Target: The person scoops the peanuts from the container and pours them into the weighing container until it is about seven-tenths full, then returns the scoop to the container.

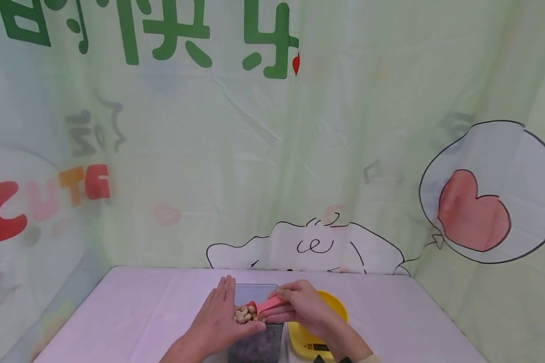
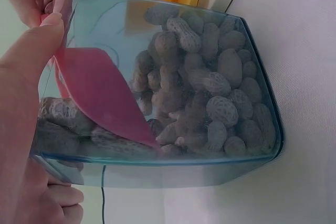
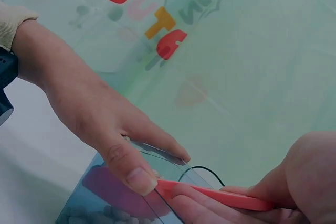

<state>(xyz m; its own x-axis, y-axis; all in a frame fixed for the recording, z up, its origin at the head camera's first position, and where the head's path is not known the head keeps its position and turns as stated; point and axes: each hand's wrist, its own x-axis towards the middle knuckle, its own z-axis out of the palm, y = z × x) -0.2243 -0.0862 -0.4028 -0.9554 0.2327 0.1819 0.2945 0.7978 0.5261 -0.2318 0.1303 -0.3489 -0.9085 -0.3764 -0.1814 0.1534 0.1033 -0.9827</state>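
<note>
A clear plastic container (image 1: 255, 292) holds several unshelled peanuts (image 2: 223, 107), heaped against one side in the left wrist view. My left hand (image 1: 214, 318) holds it by the rim, with the thumb across the near wall and the fingers along the left side. With my right hand (image 1: 306, 305) I grip the handle of a pink scoop (image 1: 271, 303). The scoop's blade (image 2: 105, 95) is inside the container, its tip down among the peanuts. In the right wrist view, the handle passes over the rim close to my left thumb (image 3: 140, 180).
Just right of the container is a yellow kitchen scale (image 1: 301, 344) with a yellow bowl (image 1: 335, 302) behind my right wrist. The pale tablecloth (image 1: 141, 307) spreads to both sides. A printed curtain (image 1: 186, 166) hangs at the table's back edge.
</note>
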